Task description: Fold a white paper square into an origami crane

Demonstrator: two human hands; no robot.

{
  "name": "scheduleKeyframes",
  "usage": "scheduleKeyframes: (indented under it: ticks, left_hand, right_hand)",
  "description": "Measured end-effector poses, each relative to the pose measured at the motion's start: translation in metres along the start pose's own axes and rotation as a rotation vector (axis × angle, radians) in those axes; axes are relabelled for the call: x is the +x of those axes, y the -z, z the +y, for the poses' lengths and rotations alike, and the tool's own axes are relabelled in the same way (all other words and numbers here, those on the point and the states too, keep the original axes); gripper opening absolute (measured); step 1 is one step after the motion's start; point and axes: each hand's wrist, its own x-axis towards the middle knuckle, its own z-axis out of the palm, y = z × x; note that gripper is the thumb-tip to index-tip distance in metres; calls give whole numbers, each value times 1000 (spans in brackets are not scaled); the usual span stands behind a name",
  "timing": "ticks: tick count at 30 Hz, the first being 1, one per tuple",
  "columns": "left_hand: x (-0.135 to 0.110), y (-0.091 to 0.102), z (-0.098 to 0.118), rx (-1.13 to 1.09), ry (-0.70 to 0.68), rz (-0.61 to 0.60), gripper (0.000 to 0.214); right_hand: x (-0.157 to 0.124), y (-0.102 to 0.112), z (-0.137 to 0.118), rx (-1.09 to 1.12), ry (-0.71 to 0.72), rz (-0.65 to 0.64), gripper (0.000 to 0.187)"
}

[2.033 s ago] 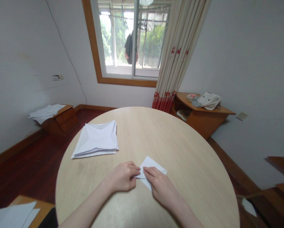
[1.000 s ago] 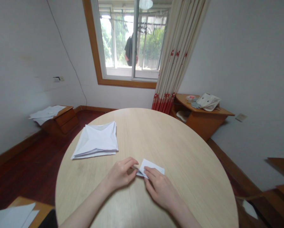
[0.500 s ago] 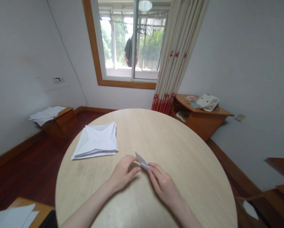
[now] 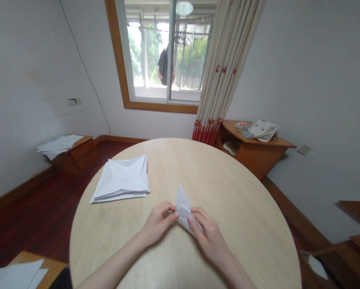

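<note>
A small folded piece of white paper (image 4: 183,206) is held between my two hands above the table, its pointed tip facing away from me. My left hand (image 4: 159,220) pinches its left edge between thumb and fingers. On the other side, my right hand (image 4: 205,228) grips the paper, thumb on the near face and fingers behind it. Part of the paper's lower right is covered by the right hand. A stack of creased white paper sheets (image 4: 124,176) lies on the table to the left, apart from both hands.
The round wooden table (image 4: 240,200) fills the middle of the view. Behind it on the right, a wooden cabinet (image 4: 258,150) carries a cloth bag (image 4: 263,130). More papers lie on a low cabinet (image 4: 83,150) at left and on a wooden surface (image 4: 52,265) at lower left.
The folded paper has turned from nearly edge-on to show its face, with the tip now pointing away. My left fingers have closed onto its edge.
</note>
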Motion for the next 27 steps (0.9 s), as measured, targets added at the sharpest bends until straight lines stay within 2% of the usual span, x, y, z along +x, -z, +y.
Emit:
scheduleKeyframes:
  ticks: [6,12,17,22,27]
  left_hand:
    - [-1,-1,8,-93,63,8,29]
    - [-1,0,11,-247,138,24,30]
    - [-1,0,14,-397,196,14,40]
    - [0,-1,16,-318,206,13,43]
    - [0,-4,10,-200,218,-35,36]
  right_hand:
    - [0,3,-2,36,-73,-25,24]
    - [2,5,-5,194,-148,-46,27]
    - [4,5,-7,269,-232,-34,26]
    - [4,1,3,181,-314,21,29]
    - [0,-4,18,54,-359,-36,25]
